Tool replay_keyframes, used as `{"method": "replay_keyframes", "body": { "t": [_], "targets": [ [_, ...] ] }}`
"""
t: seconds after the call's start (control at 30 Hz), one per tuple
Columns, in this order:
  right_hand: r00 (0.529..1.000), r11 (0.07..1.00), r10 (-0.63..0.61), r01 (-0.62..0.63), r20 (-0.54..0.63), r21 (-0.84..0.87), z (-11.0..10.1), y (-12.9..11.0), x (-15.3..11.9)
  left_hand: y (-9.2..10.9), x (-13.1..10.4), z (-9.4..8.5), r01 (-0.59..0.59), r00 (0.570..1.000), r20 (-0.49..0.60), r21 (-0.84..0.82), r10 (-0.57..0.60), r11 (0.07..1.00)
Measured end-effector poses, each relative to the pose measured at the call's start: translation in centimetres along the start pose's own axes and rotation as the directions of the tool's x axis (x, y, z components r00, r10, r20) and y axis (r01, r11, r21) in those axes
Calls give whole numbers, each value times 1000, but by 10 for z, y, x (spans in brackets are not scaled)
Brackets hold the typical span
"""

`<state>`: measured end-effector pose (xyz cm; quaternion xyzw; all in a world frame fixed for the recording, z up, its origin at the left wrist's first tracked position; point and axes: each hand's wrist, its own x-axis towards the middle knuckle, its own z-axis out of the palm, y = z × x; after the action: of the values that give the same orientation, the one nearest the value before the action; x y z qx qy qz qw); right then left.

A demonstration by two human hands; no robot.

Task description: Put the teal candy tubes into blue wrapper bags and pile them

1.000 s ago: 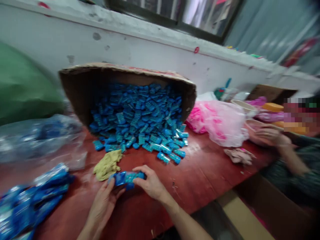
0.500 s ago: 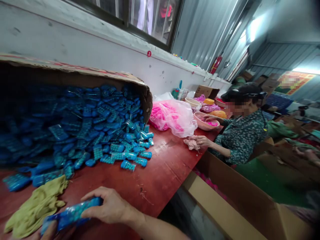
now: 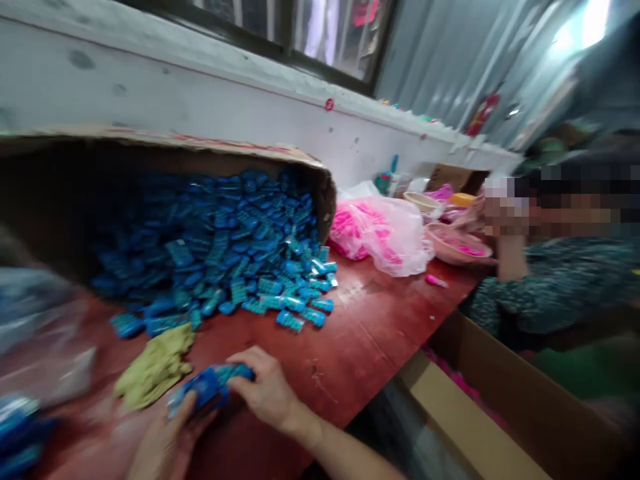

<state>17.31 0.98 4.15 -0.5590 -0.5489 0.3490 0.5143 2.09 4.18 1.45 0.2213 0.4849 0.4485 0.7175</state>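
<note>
Between my two hands, just above the red table (image 3: 345,347), is a blue packet (image 3: 207,387) in clear shiny wrap with teal bead-like bits inside. My left hand (image 3: 173,423) grips its near left end, thumb on top. On the far right end, the fingers and thumb of my right hand (image 3: 267,387) are closed. Motion blur hides the packet's exact shape. A crumpled yellow-green cloth (image 3: 156,367) lies just beyond my left hand. Behind it, a heap of similar blue packets (image 3: 225,233) spills from a cardboard box (image 3: 327,200) lying on its side.
At left lie a clear plastic bag (image 3: 45,347) and more blue packets (image 3: 23,433). Rightward are a bag of pink pieces (image 3: 380,233), a pink bowl (image 3: 443,250) and a loose pink piece (image 3: 436,281). A co-worker (image 3: 570,287) sits beyond an open carton (image 3: 480,407).
The view has swung left, bringing the plastic bag and more of my left hand into sight. Both hands still hold the packet. The co-worker's arm is raised, and a pink piece shows on the table.
</note>
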Motion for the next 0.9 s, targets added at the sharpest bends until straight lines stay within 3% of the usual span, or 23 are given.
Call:
{"method": "replay_keyframes", "body": {
  "t": [0.07, 0.17, 0.2, 0.27, 0.37, 0.47, 0.57, 0.7, 0.9],
  "targets": [
    [1000, 999, 1, -1, -8, 43, 1, 1, -1, 4, -8, 8, -13, 999, 45, -10, 14, 1000],
    [958, 938, 269, -284, 96, 200, 6, 9, -2, 6, -12, 14, -9, 1000, 0, -24, 9, 1000],
    [944, 919, 308, -328, 121, 217, 8, 12, -2, 6, -13, 14, -27, 1000, -8, -26, 27, 999],
    [961, 940, 264, -276, 87, 199, 9, 13, -4, 6, -13, 12, -59, 998, -20, -31, 58, 998],
    [997, 988, 67, -71, 31, 136, 6, 8, -6, 6, -13, 9, -50, 999, -15, -49, 49, 998],
    [998, 990, 17, -26, 65, 139, 3, 4, -5, 6, -13, 8, -46, 999, -7, -72, 46, 996],
    [990, 975, 116, -130, 86, 179, 1, 6, -3, 8, -11, 7, -67, 998, 0, -58, 68, 996],
    [928, 884, 340, -370, 151, 284, 0, 11, 0, 10, -9, 2, -8, 1000, 6, -50, 8, 999],
    [922, 841, 350, -387, 166, 379, 1, 9, -2, 5, -5, -5, 100, 994, -26, -66, -102, 993]
  ]
}}
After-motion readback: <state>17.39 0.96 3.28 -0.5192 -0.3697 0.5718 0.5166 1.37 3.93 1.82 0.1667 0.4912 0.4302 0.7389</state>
